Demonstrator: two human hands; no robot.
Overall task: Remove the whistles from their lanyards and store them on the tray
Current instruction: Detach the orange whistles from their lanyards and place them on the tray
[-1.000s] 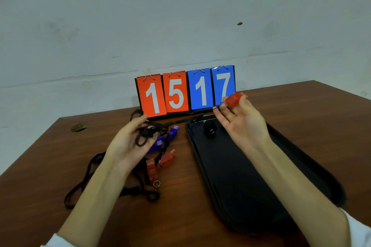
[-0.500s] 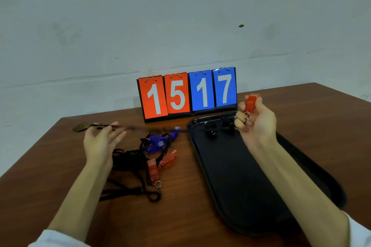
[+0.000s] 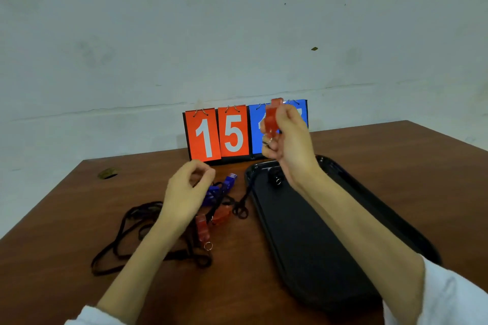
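Head view. The right hand [image 3: 286,137] is raised in the centre of the frame, in front of the blue cards of a flip scoreboard [image 3: 219,134]. Its fingers are curled round a red whistle [image 3: 273,116], which stands upright with its top clear of the fingers. A metal ring [image 3: 266,142] shows at the whistle's lower end, against the fingers. This whistle is held above the far end of the black tray [image 3: 303,245], which fills the lower right of the frame.

One black whistle [image 3: 276,178] lies on the tray near its far rim, partly hidden by the right wrist.

The left hand [image 3: 188,192] is left of centre, over the wooden table [image 3: 396,166]. Its fingers are curled and the thumb and forefinger tips nearly meet. Whether they pinch anything cannot be told.

Just beside this hand lie blue whistles [image 3: 219,190], and below them in the frame two more red whistles [image 3: 202,227], all among a tangle of black lanyards [image 3: 132,232]. A lanyard clip [image 3: 240,210] rests on the table just beside the tray's left rim. White sleeves [image 3: 449,298] show at the lower edge.
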